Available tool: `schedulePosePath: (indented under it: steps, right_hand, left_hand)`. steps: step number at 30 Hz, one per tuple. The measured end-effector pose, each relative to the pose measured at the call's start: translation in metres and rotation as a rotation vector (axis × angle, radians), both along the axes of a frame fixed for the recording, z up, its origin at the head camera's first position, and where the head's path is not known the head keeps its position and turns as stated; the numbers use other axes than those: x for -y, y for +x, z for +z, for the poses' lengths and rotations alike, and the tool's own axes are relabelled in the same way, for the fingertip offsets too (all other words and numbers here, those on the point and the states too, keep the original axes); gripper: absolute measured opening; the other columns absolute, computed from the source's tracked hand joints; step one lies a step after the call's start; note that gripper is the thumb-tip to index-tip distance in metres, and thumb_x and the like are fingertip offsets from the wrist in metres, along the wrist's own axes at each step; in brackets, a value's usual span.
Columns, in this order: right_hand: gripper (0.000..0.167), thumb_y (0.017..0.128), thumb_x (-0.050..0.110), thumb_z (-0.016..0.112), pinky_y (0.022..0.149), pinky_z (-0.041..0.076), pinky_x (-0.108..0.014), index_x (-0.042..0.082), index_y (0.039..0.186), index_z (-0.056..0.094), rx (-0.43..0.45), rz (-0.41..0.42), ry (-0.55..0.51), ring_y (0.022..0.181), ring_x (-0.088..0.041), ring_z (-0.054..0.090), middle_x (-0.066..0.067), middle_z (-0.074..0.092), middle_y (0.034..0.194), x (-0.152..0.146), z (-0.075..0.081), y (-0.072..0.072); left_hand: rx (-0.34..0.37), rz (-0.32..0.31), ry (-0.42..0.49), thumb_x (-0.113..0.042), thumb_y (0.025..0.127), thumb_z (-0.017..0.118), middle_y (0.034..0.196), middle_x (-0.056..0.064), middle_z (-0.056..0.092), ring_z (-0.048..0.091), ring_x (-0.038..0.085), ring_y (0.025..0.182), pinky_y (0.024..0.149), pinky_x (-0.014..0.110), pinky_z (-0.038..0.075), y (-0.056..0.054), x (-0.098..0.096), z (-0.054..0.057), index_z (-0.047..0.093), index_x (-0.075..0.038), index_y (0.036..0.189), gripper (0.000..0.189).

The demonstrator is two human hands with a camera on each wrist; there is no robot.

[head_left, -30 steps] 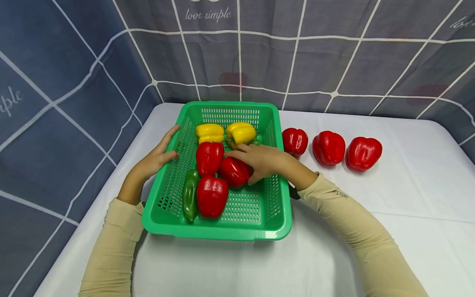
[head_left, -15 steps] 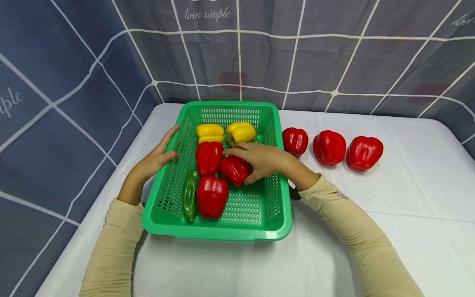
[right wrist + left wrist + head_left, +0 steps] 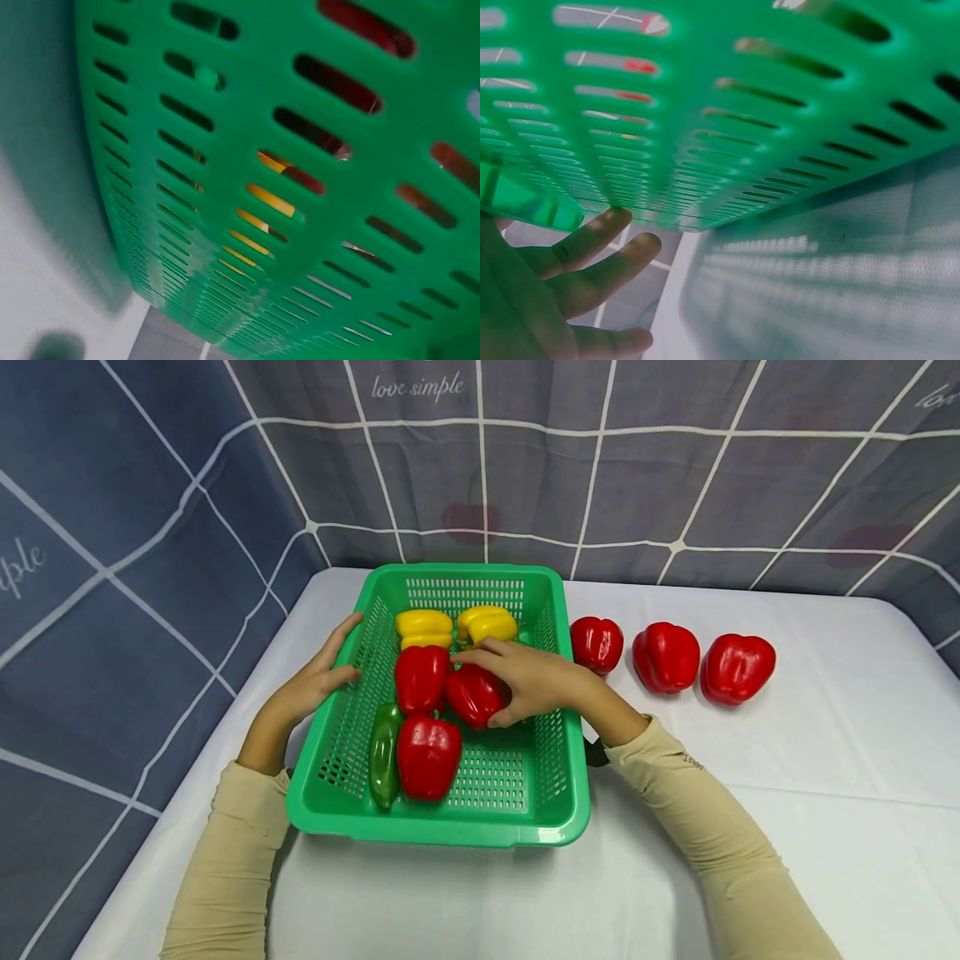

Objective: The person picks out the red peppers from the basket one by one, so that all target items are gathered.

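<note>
A green plastic basket (image 3: 480, 832) with slotted walls stands on the table. My left hand (image 3: 307, 685) holds its left rim, thumb over the inner side; the left wrist view shows several fingers (image 3: 604, 274) extended along the outside. Inside the basket, my right hand (image 3: 532, 677) grips a red bell pepper (image 3: 474, 695) from above, thumb at the near side and fingers across the far side. Two more red bell peppers, one upper (image 3: 422, 679) and one lower (image 3: 429, 758), lie left of it. The right wrist view shows mostly the basket's slotted outer wall (image 3: 225, 187).
A long green pepper (image 3: 385, 756) and two yellow bell peppers, left (image 3: 423, 628) and right (image 3: 487, 624), are also in the basket. Three red bell peppers lie to its right, nearest (image 3: 596, 645), middle (image 3: 666, 657) and farthest (image 3: 738, 669). Grey checked cloth (image 3: 540, 485) hangs behind the white-covered table.
My right hand has shifted slightly up with the red bell pepper, which has moved a little away from the basket's near side. The left hand stays on the rim.
</note>
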State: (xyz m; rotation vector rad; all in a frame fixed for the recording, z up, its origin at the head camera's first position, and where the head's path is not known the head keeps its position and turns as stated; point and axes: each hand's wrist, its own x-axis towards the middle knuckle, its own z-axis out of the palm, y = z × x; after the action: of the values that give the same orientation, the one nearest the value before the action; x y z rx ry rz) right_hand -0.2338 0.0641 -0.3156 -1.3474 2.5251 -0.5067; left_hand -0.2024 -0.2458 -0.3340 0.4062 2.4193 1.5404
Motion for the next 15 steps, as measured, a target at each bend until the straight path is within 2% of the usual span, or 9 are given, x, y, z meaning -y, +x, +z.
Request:
schedulePosePath:
  steps: [4,8,15]
  right_hand:
    - [0.078,0.067,0.032,0.077,0.085,0.049,-0.036,0.019,0.136,0.041,-0.012,-0.006,-0.029,0.112,-0.020,0.045,-0.004,0.043,0.128,-0.0026,-0.0009,0.0009]
    - [0.073,0.068,0.032,0.076,0.085,0.049,-0.036,0.021,0.132,0.045,-0.011,-0.011,-0.066,0.113,-0.019,0.044,-0.003,0.043,0.128,-0.0051,-0.0004,0.0026]
    - [0.072,0.068,0.030,0.077,0.086,0.049,-0.035,0.020,0.132,0.045,0.010,-0.007,-0.139,0.114,-0.019,0.043,-0.003,0.041,0.128,-0.0074,-0.0007,0.0015]
  left_hand:
    - [0.007,0.003,-0.003,-0.005,0.083,0.039,0.152,0.006,0.000,0.018,0.027,0.127,0.099,0.039,0.024,-0.0004,-0.0006,-0.0007,-0.002,-0.025,0.147,0.079]
    - [0.006,0.003,0.004,-0.005,0.083,0.039,0.153,0.005,-0.001,0.017,0.027,0.128,0.101,0.047,0.020,-0.0003,-0.0010,-0.0016,-0.002,-0.026,0.147,0.079]
    - [0.002,0.000,-0.005,-0.006,0.083,0.039,0.152,0.006,-0.001,0.018,0.027,0.127,0.100,0.044,0.023,-0.0009,0.0000,-0.0010,-0.001,-0.026,0.147,0.078]
